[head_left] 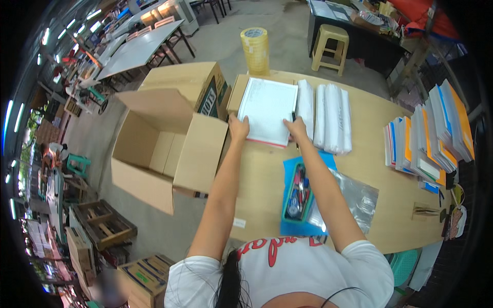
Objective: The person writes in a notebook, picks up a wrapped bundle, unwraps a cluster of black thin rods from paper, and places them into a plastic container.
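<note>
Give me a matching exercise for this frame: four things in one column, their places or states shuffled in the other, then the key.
1. White paper pad
2. Stack of tape rolls
3. Open box
4. Green tray

A. Brown, flaps spread, left of the table
B. On a blue sheet, filled with pens and the like
C. Between the left hand and the right hand
D. Yellow, upright by the table's far edge

Pairs: 1-C, 2-D, 3-A, 4-B

Yellow tape rolls [256,54] are stacked at twelve o'clock, a beige stool [333,34] is placed at one, and a wooden pallet [106,229] at eight.
</note>
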`<act>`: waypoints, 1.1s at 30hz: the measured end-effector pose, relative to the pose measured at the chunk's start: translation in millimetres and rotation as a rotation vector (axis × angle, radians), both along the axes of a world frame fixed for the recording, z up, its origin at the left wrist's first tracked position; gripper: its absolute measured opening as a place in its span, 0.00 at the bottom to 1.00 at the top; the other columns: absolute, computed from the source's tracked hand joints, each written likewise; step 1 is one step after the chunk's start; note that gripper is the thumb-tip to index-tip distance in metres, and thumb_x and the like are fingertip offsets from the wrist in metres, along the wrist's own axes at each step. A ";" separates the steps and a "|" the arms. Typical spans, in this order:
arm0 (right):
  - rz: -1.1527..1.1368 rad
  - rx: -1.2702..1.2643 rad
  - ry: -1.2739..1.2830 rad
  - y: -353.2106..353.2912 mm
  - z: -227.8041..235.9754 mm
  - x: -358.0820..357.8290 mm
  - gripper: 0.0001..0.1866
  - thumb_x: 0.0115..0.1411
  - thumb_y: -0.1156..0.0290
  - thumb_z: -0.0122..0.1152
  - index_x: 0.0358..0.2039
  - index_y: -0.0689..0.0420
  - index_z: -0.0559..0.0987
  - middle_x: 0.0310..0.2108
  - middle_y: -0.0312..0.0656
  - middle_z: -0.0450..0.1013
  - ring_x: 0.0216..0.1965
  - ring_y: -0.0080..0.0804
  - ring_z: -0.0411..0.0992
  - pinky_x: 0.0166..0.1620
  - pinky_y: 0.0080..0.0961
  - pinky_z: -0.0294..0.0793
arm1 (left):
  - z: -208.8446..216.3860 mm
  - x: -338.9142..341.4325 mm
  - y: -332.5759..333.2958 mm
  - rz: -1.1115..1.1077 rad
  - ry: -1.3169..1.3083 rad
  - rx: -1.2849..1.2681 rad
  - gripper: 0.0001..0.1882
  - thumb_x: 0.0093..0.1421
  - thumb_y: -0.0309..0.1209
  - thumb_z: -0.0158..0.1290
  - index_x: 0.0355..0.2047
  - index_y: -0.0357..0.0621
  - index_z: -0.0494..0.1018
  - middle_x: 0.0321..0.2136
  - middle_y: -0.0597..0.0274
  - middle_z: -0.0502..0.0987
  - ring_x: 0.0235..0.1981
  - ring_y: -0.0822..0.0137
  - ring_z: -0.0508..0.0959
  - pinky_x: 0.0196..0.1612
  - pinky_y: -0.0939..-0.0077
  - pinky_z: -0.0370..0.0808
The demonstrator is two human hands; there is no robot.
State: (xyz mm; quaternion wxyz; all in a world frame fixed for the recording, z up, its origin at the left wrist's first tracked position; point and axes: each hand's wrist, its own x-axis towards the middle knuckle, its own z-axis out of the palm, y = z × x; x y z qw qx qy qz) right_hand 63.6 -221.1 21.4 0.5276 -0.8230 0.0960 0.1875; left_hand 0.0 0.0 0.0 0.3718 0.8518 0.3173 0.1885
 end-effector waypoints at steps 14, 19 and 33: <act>0.030 0.139 -0.506 3.3 33.1 54.8 0.32 0.48 0.64 0.69 0.51 0.67 0.70 0.43 0.61 0.74 0.46 0.52 0.73 0.49 0.36 0.71 | 43.8 49.7 8.6 0.125 -0.401 -0.036 0.11 0.61 0.31 0.52 0.39 0.35 0.70 0.32 0.50 0.75 0.36 0.55 0.75 0.42 0.66 0.70; 0.089 -0.275 -0.351 43.2 22.6 72.7 0.40 0.45 0.56 0.70 0.55 0.65 0.67 0.50 0.67 0.67 0.51 0.54 0.70 0.51 0.41 0.70 | 30.6 80.6 50.7 0.308 0.143 0.234 0.27 0.57 0.46 0.55 0.49 0.40 0.69 0.51 0.45 0.69 0.52 0.46 0.70 0.54 0.53 0.67; 0.226 -0.260 -0.393 22.5 -6.8 56.7 0.35 0.44 0.57 0.73 0.43 0.69 0.69 0.42 0.64 0.72 0.48 0.58 0.71 0.49 0.42 0.71 | 23.0 76.7 44.9 0.320 0.416 0.034 0.33 0.61 0.53 0.46 0.54 0.37 0.63 0.52 0.41 0.68 0.56 0.45 0.68 0.55 0.42 0.64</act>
